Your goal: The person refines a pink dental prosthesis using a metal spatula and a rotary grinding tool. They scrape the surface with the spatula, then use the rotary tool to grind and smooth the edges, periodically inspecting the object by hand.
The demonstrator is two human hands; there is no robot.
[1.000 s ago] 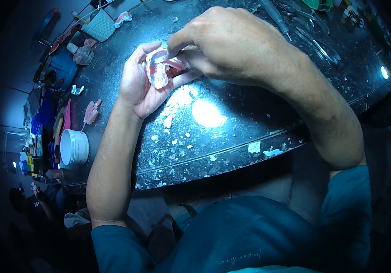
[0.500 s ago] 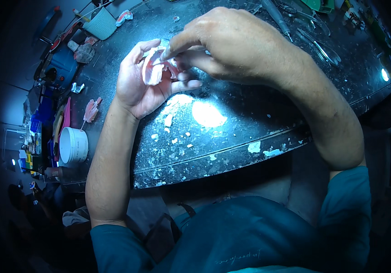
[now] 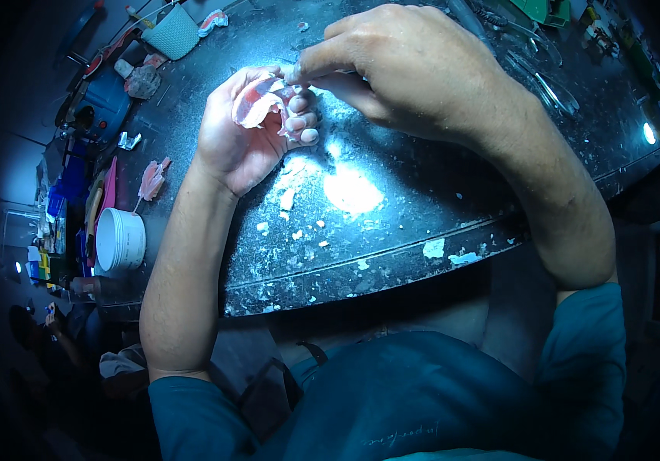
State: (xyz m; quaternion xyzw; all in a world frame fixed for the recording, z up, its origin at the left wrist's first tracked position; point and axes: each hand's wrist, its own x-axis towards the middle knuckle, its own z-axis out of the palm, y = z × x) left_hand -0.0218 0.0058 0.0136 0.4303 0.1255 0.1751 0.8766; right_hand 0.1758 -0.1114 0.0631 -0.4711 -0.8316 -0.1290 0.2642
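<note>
Cupped in my left hand is a curved pink-and-white piece, like a dental mould, with ragged edges and a red patch; my fingers curl around its right side. My right hand is arched over the bench, its fingers bent together at the piece's upper right edge, close to my left fingertips; I cannot make out what, if anything, they pinch. A flat pink scrap lies left of my left forearm, above a white tub.
A mesh basket, blue appliance and clutter line the left. Metal hand tools and a green holder lie upper right. White flakes speckle the bench near its front edge. A co-worker is at lower left.
My left fingers have curled inward around the piece, which has tilted and risen slightly. My right hand has shifted up and to the right, toward the piece's upper edge.
</note>
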